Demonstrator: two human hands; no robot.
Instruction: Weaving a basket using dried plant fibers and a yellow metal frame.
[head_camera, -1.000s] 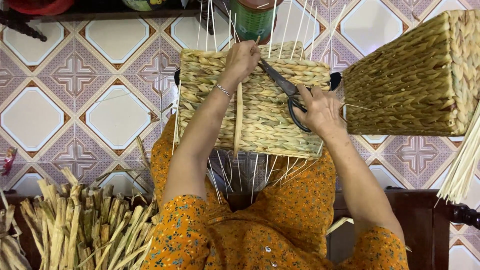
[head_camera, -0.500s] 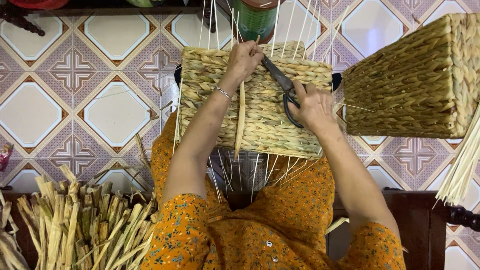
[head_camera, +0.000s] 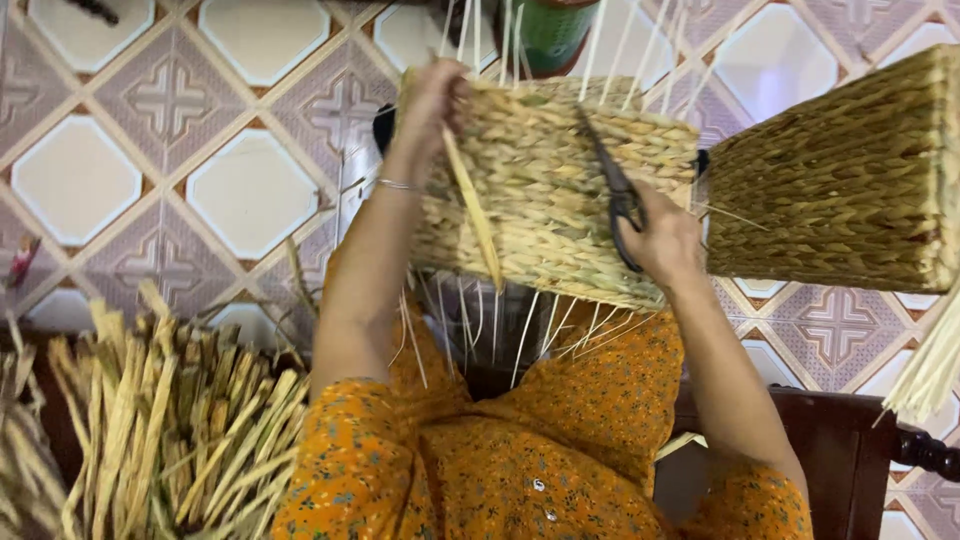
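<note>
Head view: a half-woven basket (head_camera: 545, 200) sits on the person's lap, tipped so its woven side faces up, pale upright stakes sticking out past its far rim and thin ends trailing from its near edge. The left hand (head_camera: 432, 100) is curled over the basket's far-left corner, fingers closed on a flat straw strand (head_camera: 475, 215) that runs down across the weave. The right hand (head_camera: 662, 238) is at the basket's right edge, fingers through the handles of dark scissors (head_camera: 615, 190), blades lying across the weave and pointing to the far rim; whether the blades are parted, I can't tell. This looks like trimming or tucking loose ends. The next move calls for holding the strand taut and getting the blades close to the weave without nicking it. Outward now: a second, finished basket (head_camera: 850, 180) lies just right, a bundle of dry straw (head_camera: 170, 430) lower left, patterned tile floor (head_camera: 200, 130) beneath.
</note>
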